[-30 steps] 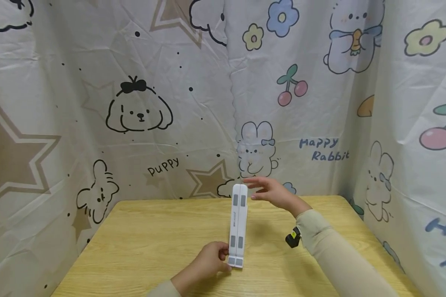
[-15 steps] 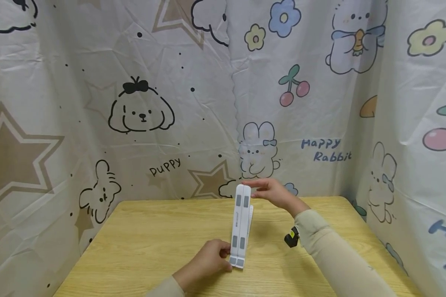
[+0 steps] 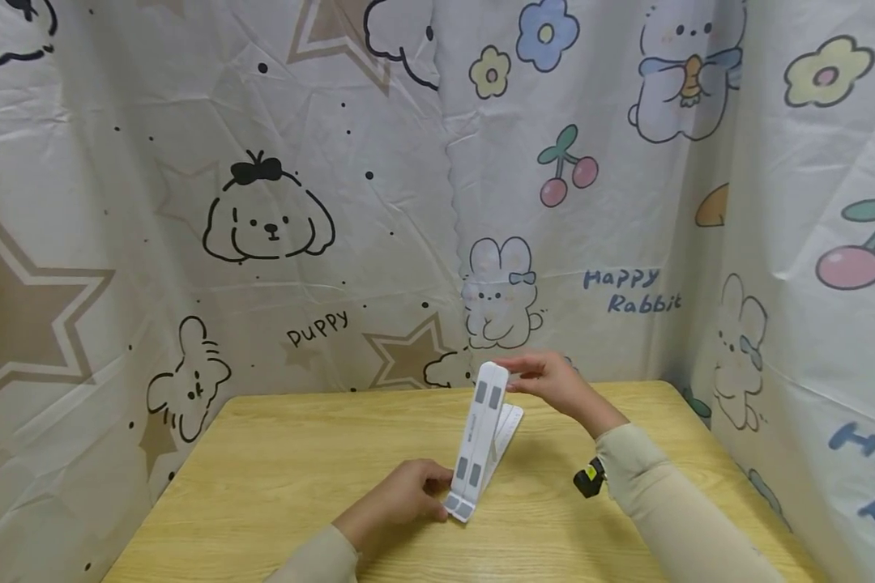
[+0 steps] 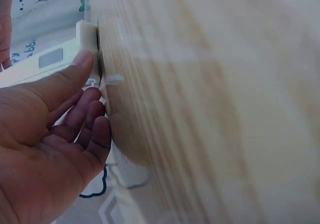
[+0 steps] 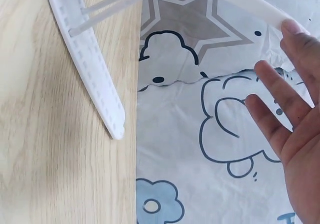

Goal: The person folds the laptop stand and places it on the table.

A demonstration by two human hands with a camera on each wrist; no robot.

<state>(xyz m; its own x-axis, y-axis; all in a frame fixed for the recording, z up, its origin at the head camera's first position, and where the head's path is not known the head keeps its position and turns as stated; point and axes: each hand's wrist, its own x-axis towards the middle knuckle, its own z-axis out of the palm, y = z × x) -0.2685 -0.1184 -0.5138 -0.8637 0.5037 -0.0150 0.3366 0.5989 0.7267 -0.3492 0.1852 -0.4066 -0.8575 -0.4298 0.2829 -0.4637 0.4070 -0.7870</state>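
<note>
A white folding laptop stand [image 3: 477, 437] with grey rubber pads leans on the table, its long rails facing the head camera. One hinged leg [image 5: 95, 74] is spread out behind it, with thin struts between. My left hand [image 3: 404, 494] pinches the lower end, the thumb [image 4: 75, 72] on the padded side and the other fingers curled beneath, close to the tabletop. At the upper end my right hand [image 3: 554, 380] holds the tip with its fingertips. In the right wrist view its other fingers [image 5: 272, 119] are spread apart from the stand.
The wooden table [image 3: 299, 453] reaches back to a printed curtain [image 3: 379, 243] that hangs around it on the far side and both flanks. A black camera [image 3: 589, 478] hangs at the right wrist.
The upper end of the laptop stand has swung right with my right hand, so the stand now tilts. Its rear leg shows further out to the right. The left hand stays at the lower end.
</note>
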